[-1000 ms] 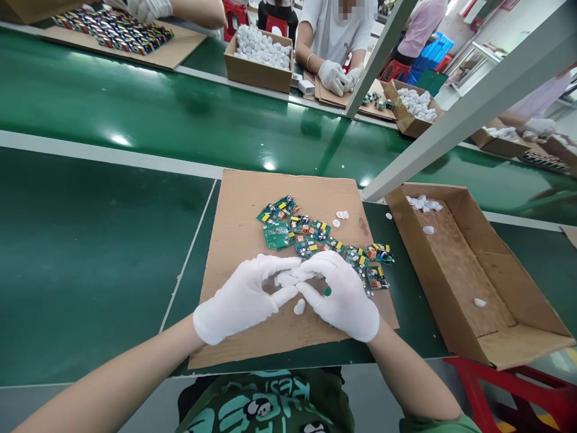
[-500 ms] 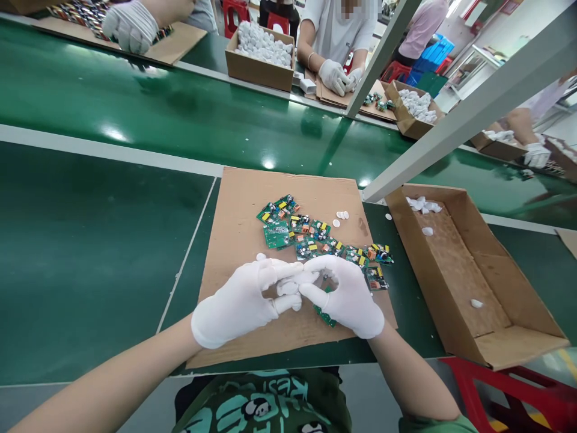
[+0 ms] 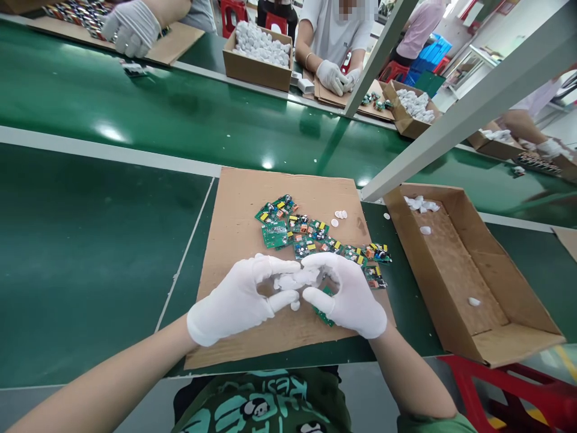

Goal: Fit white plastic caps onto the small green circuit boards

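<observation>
Both gloved hands, left hand and right hand, pinch one small white plastic piece together; judged light, rigid, slippery—grip edges.

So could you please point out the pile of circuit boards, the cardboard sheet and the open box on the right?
circuit boards [image 3: 311, 236], head view, middle of the pile.
cardboard sheet [image 3: 234, 234], head view, bare left part.
open box [image 3: 455, 270], head view, bare floor inside.
</observation>
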A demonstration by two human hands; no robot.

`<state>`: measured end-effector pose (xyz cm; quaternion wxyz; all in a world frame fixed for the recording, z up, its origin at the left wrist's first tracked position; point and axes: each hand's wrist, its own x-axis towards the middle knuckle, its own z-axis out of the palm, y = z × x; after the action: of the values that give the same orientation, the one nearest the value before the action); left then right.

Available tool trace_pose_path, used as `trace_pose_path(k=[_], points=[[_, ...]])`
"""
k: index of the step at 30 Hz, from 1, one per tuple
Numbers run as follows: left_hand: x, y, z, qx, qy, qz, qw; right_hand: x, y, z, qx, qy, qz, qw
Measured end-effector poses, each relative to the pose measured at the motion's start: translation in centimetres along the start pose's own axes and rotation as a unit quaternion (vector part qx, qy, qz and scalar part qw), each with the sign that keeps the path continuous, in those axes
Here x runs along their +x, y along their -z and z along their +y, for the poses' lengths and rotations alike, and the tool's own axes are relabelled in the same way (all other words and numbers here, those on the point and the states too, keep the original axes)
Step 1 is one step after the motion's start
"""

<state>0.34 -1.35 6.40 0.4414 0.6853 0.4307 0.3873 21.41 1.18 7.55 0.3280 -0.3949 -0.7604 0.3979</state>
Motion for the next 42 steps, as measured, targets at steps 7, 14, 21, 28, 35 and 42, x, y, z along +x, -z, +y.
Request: trace_pose_path(k=[7, 14, 21, 28, 35, 42], points=[[0.2, 0.1, 0.2, -0.129, 0.089, -0.038, 0.987, -0.2, 0.0, 0.4, 0.047, -0.033, 0.001, 0.998], [0.5, 0.7, 1.3, -0.298, 0.161, -0.037, 0.94, -0.1, 0.9, 0.5, 0.081, -0.04, 0.01, 0.996], [1.2, 1.7, 1.8, -0.255, 0.209, 0.053, 0.943, 0.7, 1.5, -0.2, 0.233, -0.112, 0.047, 0.965], [1.1, 1.6, 1.6, -0.253, 0.211, 0.05, 0.943, 0.3, 1.2, 0.0, 0.239, -0.099, 0.044, 0.965], [1.0, 1.6, 1.4, -0.254, 0.215, 0.051, 0.942, 0.2, 1.0, 0.1, 0.242, -0.104, 0.038, 0.964], [1.2, 1.6, 1.7, -0.243, 0.209, 0.037, 0.947, -0.3, 1.6, -0.1, 0.192, -0.068, 0.059, 0.977]])
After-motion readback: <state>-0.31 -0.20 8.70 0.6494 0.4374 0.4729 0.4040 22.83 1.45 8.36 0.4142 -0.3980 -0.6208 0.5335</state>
